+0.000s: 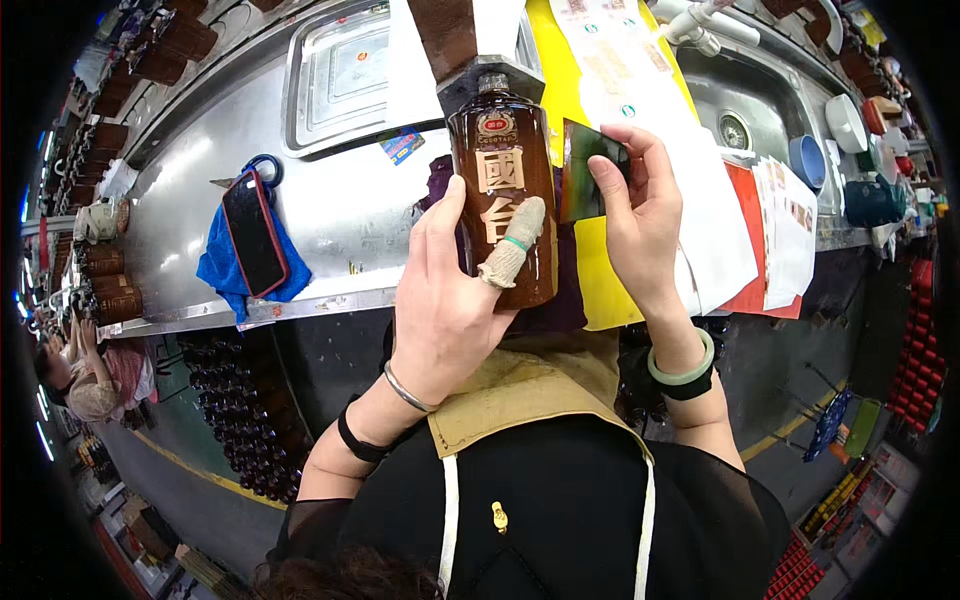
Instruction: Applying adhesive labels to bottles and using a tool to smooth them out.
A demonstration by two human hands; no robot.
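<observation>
Holding one brown bottle (505, 185) and one dark sheet (580, 178) are two hands (445, 305) (643, 215), left and right respectively.

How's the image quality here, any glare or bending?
Head view: bright glare on the left of the steel counter; head view: fisheye bends its edges, corners go black; head view: the brown bottle looks fairly sharp; head view: greenish sheen on the dark card.
</observation>
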